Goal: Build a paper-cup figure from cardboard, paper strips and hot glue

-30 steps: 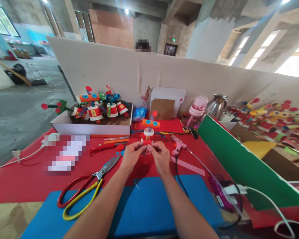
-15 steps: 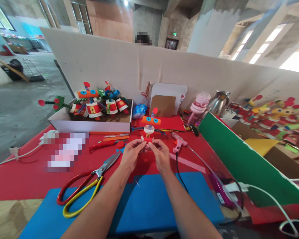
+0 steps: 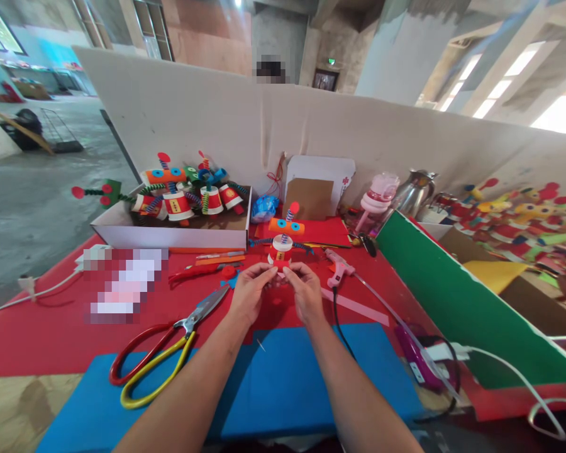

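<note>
Between my hands stands a paper-cup robot figure (image 3: 281,246), with a red and white cup body, an orange tube head with blue eyes, coiled arms and a red-tipped antenna. My left hand (image 3: 253,284) pinches the lower left of its body, thumb in front. The lower right is pinched the same way by my right hand (image 3: 302,283). My fingers hide the figure's underside. Large scissors (image 3: 188,324) with one red and one yellow handle lie left of my left hand. A pink glue gun (image 3: 338,267) rests just right of my right hand.
A white box (image 3: 170,238) at the back left holds several similar figures. A green-sided box (image 3: 453,296) stands to the right, beside a purple power strip (image 3: 422,362) with cords. Behind are a pink bottle (image 3: 380,195), a metal jug (image 3: 414,192) and a white partition (image 3: 207,119).
Both hands keep their pinch on the figure, which stays almost in place. The view has shifted very slightly.
</note>
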`<state>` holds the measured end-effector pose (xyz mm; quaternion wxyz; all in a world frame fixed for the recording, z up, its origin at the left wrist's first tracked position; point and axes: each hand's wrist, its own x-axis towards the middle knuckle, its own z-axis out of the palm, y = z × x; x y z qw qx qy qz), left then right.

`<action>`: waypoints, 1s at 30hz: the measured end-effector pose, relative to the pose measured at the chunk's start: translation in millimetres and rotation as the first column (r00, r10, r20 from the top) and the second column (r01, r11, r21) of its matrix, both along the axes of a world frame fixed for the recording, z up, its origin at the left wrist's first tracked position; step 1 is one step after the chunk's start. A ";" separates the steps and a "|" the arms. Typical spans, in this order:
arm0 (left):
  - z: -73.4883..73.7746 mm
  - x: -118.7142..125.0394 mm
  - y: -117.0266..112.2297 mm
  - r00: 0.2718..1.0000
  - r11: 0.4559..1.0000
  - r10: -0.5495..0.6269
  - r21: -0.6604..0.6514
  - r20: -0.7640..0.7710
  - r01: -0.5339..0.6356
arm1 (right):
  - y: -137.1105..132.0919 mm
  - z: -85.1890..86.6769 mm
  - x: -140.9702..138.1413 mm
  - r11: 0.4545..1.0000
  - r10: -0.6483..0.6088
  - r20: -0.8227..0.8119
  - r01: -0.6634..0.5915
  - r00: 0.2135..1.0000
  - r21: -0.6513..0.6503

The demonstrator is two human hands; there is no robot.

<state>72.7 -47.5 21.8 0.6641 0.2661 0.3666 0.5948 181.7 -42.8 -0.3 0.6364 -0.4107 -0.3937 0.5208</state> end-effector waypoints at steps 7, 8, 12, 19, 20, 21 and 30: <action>0.0 -2.3 0.3 1.000 1.000 0.006 -0.018 0.004 -0.006 | -0.9 2.4 0.9 1.000 0.026 -0.007 -0.026 1.000 -0.002; -0.3 -2.5 0.5 1.000 1.000 0.010 -0.017 0.000 -0.010 | -0.7 2.3 1.0 1.000 0.024 -0.002 -0.024 1.000 -0.005; -2.2 -2.3 2.0 0.999 0.998 0.029 -0.047 -0.016 -0.030 | -0.1 1.5 1.6 1.000 0.024 -0.014 -0.024 1.000 -0.016; -5.6 0.1 2.3 1.000 1.000 0.004 -0.028 0.014 -0.004 | -0.5 -0.1 0.9 0.999 -0.034 0.067 0.034 0.997 0.008; -5.5 0.2 2.0 1.000 1.000 -0.002 -0.021 0.017 0.003 | -0.4 -0.6 0.9 0.999 -0.040 0.072 0.039 0.997 0.019; -5.3 0.3 1.8 1.000 1.000 -0.007 -0.016 0.017 0.007 | -0.2 -1.0 1.1 0.999 -0.043 0.077 0.041 0.996 0.029; -3.0 -0.5 1.3 0.999 0.998 -0.002 -0.056 0.035 0.004 | -0.9 -2.5 1.6 0.994 -0.042 0.165 0.023 0.985 0.111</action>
